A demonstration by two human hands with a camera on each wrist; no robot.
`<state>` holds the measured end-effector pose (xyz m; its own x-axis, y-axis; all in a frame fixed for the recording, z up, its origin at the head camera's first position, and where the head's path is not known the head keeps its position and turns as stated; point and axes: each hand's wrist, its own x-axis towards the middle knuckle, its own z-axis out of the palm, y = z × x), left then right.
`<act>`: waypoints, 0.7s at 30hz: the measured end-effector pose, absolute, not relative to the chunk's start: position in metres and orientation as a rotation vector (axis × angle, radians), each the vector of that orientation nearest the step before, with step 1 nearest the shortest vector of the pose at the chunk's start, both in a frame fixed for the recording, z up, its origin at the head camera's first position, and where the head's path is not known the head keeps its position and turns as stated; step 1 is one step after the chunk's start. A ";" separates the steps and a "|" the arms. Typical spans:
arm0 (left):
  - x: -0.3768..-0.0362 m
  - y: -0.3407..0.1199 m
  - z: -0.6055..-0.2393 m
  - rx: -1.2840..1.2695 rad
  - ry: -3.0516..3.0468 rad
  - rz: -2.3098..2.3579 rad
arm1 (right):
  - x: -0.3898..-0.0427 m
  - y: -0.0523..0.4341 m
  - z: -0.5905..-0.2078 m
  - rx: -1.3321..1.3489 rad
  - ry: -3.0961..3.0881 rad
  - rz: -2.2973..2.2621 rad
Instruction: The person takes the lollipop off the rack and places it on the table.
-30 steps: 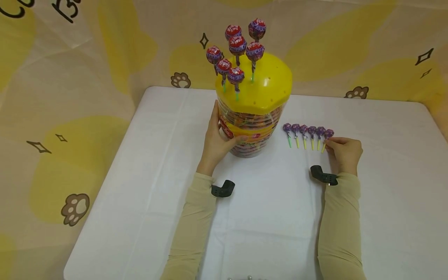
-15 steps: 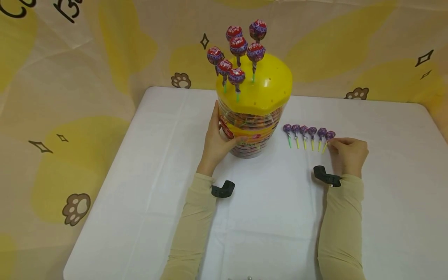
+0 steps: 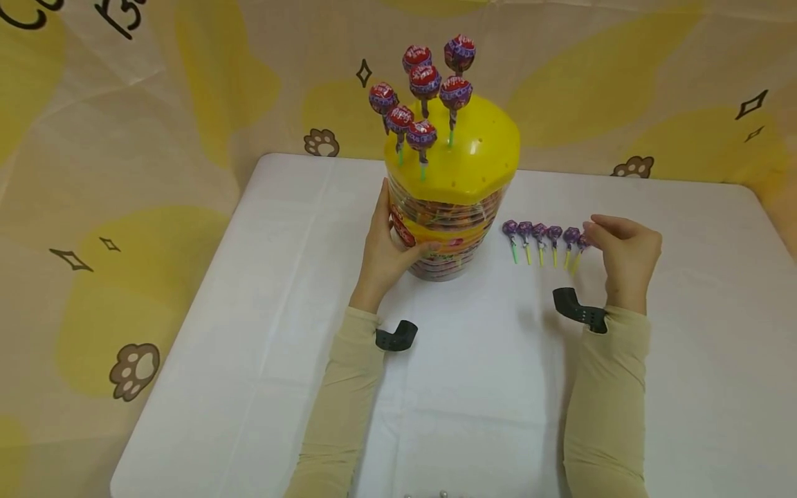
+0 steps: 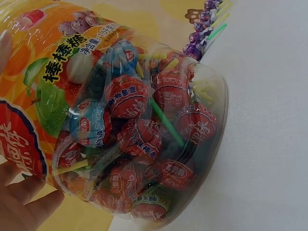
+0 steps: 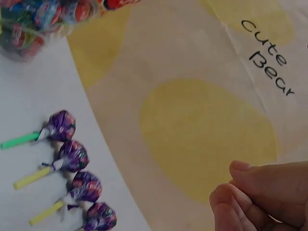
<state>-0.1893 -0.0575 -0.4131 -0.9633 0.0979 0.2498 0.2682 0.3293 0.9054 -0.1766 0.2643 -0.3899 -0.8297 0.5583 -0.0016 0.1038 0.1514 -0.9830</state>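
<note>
My left hand [image 3: 386, 252] grips the side of a clear plastic candy jar [image 3: 445, 266] with a yellow lid [image 3: 486, 149], thumb across its front. Through the jar's wall in the left wrist view, wrapped lollipops [image 4: 127, 96] show. Several red-and-purple lollipops [image 3: 425, 83] stand upright in the lid. Right of the jar, a row of several purple lollipops [image 3: 555, 235] lies on the table. My right hand [image 3: 629, 256] is raised over the row's right end and partly covers the last lollipop [image 3: 578, 257]. In the right wrist view its thumb and bent fingers come together with nothing visible between them.
A white-covered table [image 3: 473, 387] carries everything. Behind it hangs a beige and yellow cloth [image 3: 591, 83] with paw prints and writing. Small round bits [image 3: 443, 494] show at the front edge.
My right hand has let go of the rightmost purple lollipop and lifted up and slightly right. That lollipop shifted a little and lies in the row. My left hand stays on the jar.
</note>
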 end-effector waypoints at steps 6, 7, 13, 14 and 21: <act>-0.189 -0.058 -0.413 -0.343 -2.436 -1.719 | -0.171 0.239 -0.367 -0.344 -1.787 1.898; -0.189 -0.058 -0.413 -0.346 -2.433 -1.721 | -0.170 0.234 -0.363 -0.283 -1.745 1.925; -0.190 -0.057 -0.414 -0.354 -2.427 -1.733 | -0.161 0.196 -0.336 0.006 -1.637 2.024; -0.190 -0.057 -0.414 -0.357 -2.425 -1.736 | -0.160 0.190 -0.332 0.045 -1.637 2.032; -0.189 -0.058 -0.414 -0.363 -2.421 -1.715 | -0.162 0.155 -0.307 0.271 -1.679 1.966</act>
